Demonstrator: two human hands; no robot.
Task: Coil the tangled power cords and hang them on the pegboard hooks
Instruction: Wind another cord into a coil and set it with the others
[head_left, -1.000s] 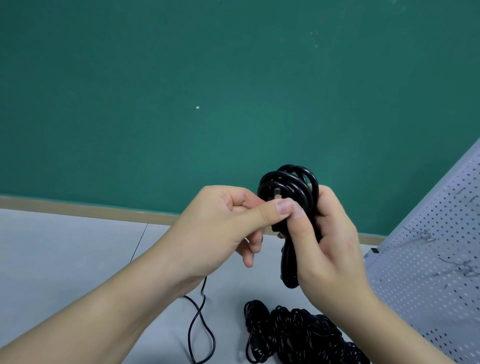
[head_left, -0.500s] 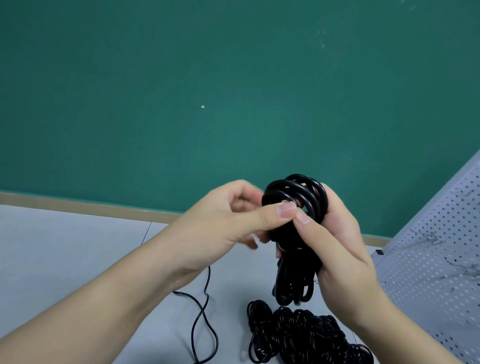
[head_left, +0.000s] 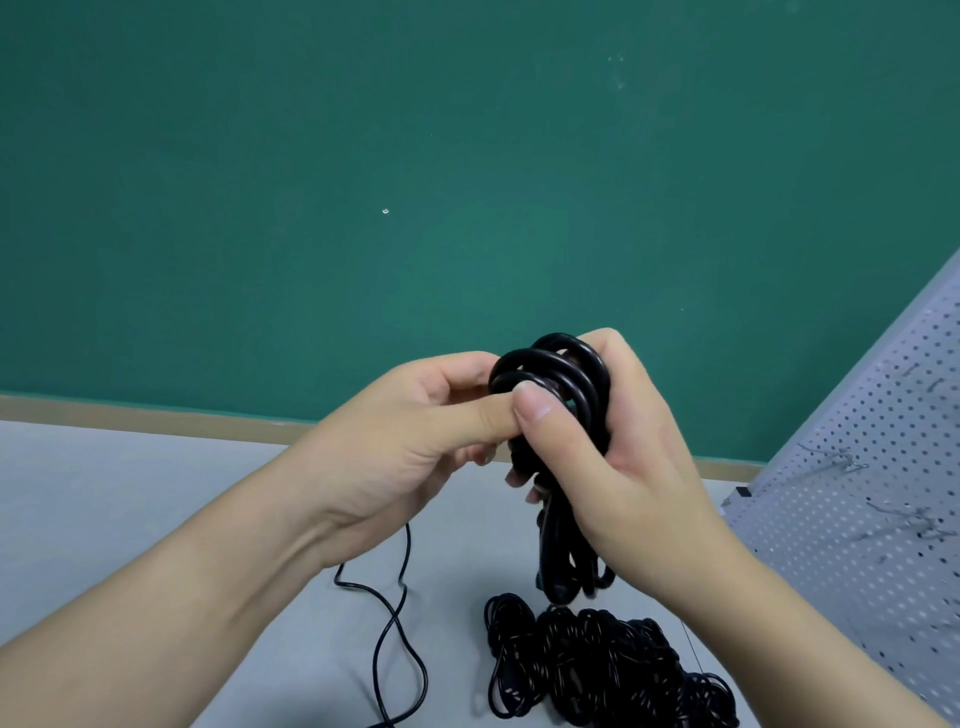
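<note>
A thick black power cord (head_left: 553, 366) is wound into a tight coil and held upright above the table. My right hand (head_left: 618, 462) is wrapped around the coil's middle, thumb across the front. My left hand (head_left: 410, 441) pinches the coil's left side, thumb against my right thumb. The coil's lower loops (head_left: 566, 566) hang below my right hand. A tangled heap of thinner black cords (head_left: 597, 665) lies on the table beneath. A grey pegboard (head_left: 872, 519) with metal hooks (head_left: 836, 460) leans at the right.
A loose thin black cable (head_left: 395, 623) snakes over the grey table (head_left: 104, 509) below my left wrist. A green wall (head_left: 415, 182) with a tan baseboard stands behind the table. More hooks (head_left: 914, 522) stick out lower on the pegboard.
My right hand has closed further around the coil, thumb shifting across its front. The coil's lower loops have come into view below that hand. Both hands sit slightly lower in view.
</note>
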